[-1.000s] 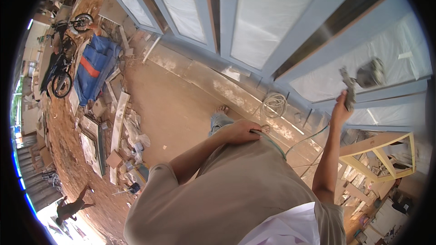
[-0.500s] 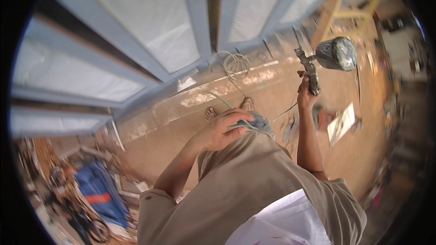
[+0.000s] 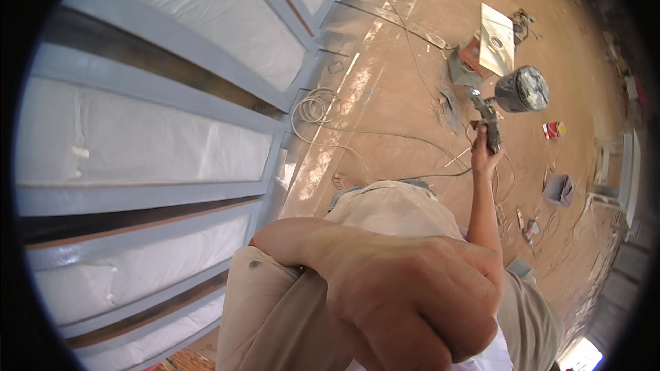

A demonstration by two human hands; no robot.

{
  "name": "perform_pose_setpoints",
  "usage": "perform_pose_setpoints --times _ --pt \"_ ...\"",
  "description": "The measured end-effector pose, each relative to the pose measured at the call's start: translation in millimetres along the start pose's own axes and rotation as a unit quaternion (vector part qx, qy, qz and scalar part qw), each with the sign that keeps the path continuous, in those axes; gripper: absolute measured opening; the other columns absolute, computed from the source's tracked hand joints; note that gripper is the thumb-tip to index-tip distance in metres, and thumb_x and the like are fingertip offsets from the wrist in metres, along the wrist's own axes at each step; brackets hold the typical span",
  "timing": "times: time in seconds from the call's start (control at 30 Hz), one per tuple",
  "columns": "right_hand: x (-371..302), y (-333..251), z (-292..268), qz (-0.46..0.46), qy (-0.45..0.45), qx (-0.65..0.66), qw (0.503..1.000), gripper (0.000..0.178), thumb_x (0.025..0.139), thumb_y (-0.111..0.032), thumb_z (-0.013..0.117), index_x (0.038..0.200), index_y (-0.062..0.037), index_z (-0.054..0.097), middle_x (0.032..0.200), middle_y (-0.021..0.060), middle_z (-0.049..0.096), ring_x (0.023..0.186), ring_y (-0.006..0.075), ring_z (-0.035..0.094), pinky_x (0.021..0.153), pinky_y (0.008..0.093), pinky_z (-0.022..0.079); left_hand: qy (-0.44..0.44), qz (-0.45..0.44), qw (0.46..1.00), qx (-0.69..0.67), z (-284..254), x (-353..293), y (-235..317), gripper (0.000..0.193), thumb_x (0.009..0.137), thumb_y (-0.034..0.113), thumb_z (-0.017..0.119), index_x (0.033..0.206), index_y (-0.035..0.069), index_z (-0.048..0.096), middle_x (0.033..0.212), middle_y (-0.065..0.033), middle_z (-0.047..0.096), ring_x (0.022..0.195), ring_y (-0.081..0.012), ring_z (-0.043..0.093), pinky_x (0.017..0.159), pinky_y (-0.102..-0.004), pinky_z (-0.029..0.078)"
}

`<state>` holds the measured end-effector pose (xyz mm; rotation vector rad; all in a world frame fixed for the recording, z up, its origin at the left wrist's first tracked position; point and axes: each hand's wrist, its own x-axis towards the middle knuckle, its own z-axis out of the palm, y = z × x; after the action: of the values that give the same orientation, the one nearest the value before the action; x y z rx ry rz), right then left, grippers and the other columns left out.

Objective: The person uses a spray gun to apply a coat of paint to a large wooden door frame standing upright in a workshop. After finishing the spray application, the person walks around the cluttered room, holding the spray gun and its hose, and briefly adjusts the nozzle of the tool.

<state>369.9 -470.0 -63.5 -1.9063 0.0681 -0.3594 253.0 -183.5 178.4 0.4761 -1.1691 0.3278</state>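
My right hand (image 3: 485,157) grips a paint-spattered spray gun (image 3: 489,130) by its handle, out to the right. A dark cup (image 3: 521,91) with paint-streaked wrapping is attached to the gun, tilted sideways. From the area of that hand a thin air hose (image 3: 440,175) runs left. Close to the camera, in front of my chest, my left hand (image 3: 412,295) is raised with its fingers curled in. Whatever it may hold is hidden behind the knuckles.
Blue-grey framed panels covered with translucent plastic (image 3: 144,134) stand along the left. Coiled hose (image 3: 320,106) lies near their foot. Beyond the gun is a bucket (image 3: 464,69) with a pale board (image 3: 496,40). A red can (image 3: 554,130) and a grey container (image 3: 558,189) sit on the floor at right.
My left hand has left the hose at my waist and risen close to the camera, its fingers curling. The view has turned right; my right hand still holds the spray gun.
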Motion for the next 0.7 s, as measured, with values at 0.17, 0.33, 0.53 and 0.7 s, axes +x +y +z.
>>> perform_pose_setpoints --times 0.17,0.33,0.53,0.7 --pt "-28 26 -51 0.038 0.081 -0.084 0.992 0.026 0.095 -0.026 0.064 0.100 -0.0020 0.072 0.076 -0.0040 0.061 0.060 0.0056 0.047 0.055 0.0213 0.037 -0.076 -0.076 0.984 -0.140 -14 -29 0 0.048 0.100 0.037 0.048 0.064 0.005 0.047 0.066 -0.0087 0.044 0.057 -0.0312 0.047 0.057 -0.0422 0.035" --pt "-54 17 -102 0.024 0.174 -0.118 0.977 0.025 0.098 -0.025 0.059 0.104 -0.0028 0.070 0.080 -0.0019 0.063 0.058 0.0035 0.044 0.053 0.0216 0.034 -0.155 -0.230 0.942 -0.189 -38 -88 -17 0.039 0.099 0.036 0.051 0.074 0.008 0.058 0.075 -0.0048 0.058 0.070 -0.0272 0.055 0.072 -0.0404 0.043" --pt "-83 -19 -129 0.003 0.300 -0.197 0.933 0.023 0.098 -0.022 0.059 0.107 -0.0033 0.068 0.084 0.0000 0.066 0.065 0.0061 0.052 0.058 0.0236 0.041 -0.116 -0.485 0.863 0.083 -134 -135 -6 0.026 0.094 0.028 0.058 0.086 0.004 0.058 0.088 -0.0079 0.059 0.082 -0.0231 0.056 0.074 -0.0370 0.043" --pt "-112 -29 -137 0.079 0.358 -0.212 0.906 0.021 0.096 -0.019 0.061 0.109 -0.0038 0.068 0.084 -0.0003 0.067 0.067 0.0069 0.055 0.060 0.0247 0.044 -0.217 -0.592 0.775 0.040 -159 -132 -4 0.022 0.094 0.025 0.058 0.093 0.003 0.059 0.090 -0.0090 0.058 0.084 -0.0233 0.056 0.077 -0.0347 0.044"
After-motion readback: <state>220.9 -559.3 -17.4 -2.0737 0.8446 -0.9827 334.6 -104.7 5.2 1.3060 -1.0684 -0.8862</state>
